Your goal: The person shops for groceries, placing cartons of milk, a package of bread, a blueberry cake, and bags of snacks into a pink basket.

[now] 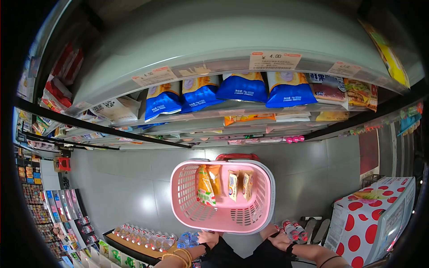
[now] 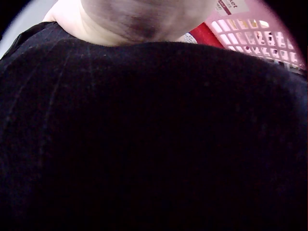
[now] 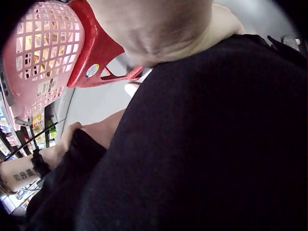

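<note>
A pink basket (image 1: 222, 225) stands in front of the person, over a red plastic support (image 3: 91, 48). Inside it lie an orange-yellow bag (image 1: 205, 187), an orange packet (image 1: 215, 180) and two small brown-and-white packets (image 1: 233, 185) (image 1: 247, 184). The left hand (image 1: 209, 239) rests on the dark-clothed left leg near the basket's lower edge, holding nothing visible; its wrist bears a black band. On the other leg rests the right hand (image 1: 280, 241), its fingers partly hidden. In both wrist views, skin and dark cloth cover much of the picture, and the fingertips are not clear.
Shelves (image 1: 178, 58) with blue snack bags (image 1: 241, 87) and price labels span the top. Bottled drinks (image 1: 147, 237) stand at lower left, red-capped bottles (image 1: 295, 231) at lower right. A red-dotted white box (image 1: 357, 228) is at right; grey floor tiles surround the basket.
</note>
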A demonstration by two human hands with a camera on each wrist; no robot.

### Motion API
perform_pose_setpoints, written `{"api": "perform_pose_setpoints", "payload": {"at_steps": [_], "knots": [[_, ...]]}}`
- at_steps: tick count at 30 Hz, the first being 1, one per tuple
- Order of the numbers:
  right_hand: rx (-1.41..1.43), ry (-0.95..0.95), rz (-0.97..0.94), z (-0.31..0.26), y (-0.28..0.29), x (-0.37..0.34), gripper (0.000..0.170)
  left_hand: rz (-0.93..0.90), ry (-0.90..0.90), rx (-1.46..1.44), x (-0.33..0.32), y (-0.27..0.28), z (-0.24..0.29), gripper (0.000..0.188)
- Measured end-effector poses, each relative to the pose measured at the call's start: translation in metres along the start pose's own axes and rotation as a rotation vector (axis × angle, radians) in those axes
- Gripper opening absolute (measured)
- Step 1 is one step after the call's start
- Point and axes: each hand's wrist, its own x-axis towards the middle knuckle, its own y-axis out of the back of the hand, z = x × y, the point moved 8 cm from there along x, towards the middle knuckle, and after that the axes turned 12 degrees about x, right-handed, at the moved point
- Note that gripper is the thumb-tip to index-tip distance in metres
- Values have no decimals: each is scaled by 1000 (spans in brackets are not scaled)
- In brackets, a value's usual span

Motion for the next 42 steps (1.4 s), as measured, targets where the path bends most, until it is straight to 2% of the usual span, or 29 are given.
{"api": "perform_pose_setpoints", "payload": {"at_steps": [8,15,17,18,19,21,23,24,25,26,27,28,29,30,31,32,33,34,35,36,37,38,39,40,42], "knots": [[5,29,-14,-3,5,-4,102,26,-11,49,6,-10,2,73],[44,93,28,11,-4,6,107,6,-5,28,-4,4,6,80],[81,51,-29,13,-9,9,98,35,-5,36,-9,12,9,85],[100,24,-51,16,-7,5,95,3,-13,13,-14,10,10,89],[89,56,-14,17,-6,4,98,-22,-26,-11,-14,12,8,93],[80,79,-69,20,-14,9,99,-96,-81,-69,-13,13,2,104],[128,186,-147,14,-13,5,107,-269,-167,-83,12,-29,-11,104],[157,162,-142,16,-8,6,107,-355,-201,-87,17,-36,-13,105],[184,137,-141,24,-11,15,108,-447,-215,-38,5,-22,-12,111],[213,119,-138,24,-9,17,108,-379,-257,-5,4,-4,-10,113],[141,11,0,10,31,-9,105,-310,-294,32,5,12,-12,115],[280,129,137,4,47,-5,104,-254,-324,77,-4,26,-26,117],[344,188,104,-21,83,-26,102,-220,-336,86,-20,55,-32,110],[469,302,172,-36,107,-28,94,-208,-385,76,-24,69,-38,103],[559,553,293,-59,138,-28,81,-197,-433,65,-17,78,-45,97],[640,655,293,-81,175,-38,68,-200,-424,6,-15,92,-51,90],[772,735,293,-116,242,-104,59,-211,-406,-49,-22,102,-67,83],[826,933,446,-137,295,-139,49,-218,-370,-226,-27,112,-77,77],[943,1074,532,-159,356,-204,39,-219,-332,-409,-33,123,-85,71],[820,1243,770,-179,417,-279,31,-159,-280,-490,-21,121,-93,66],[768,1409,909,-194,466,-342,28,-99,-222,-564,-14,111,-112,60],[690,1405,1001,-204,505,-385,27,-73,-222,-650,-29,121,-123,56],[589,1513,1179,-214,538,-424,26,-48,-225,-741,-39,132,-123,52],[529,1559,1228,-224,566,-444,27,3,-249,-747,-48,140,-128,48],[334,1432,1448,-251,605,-459,37,133,-317,-767,-67,151,-141,44]]}}
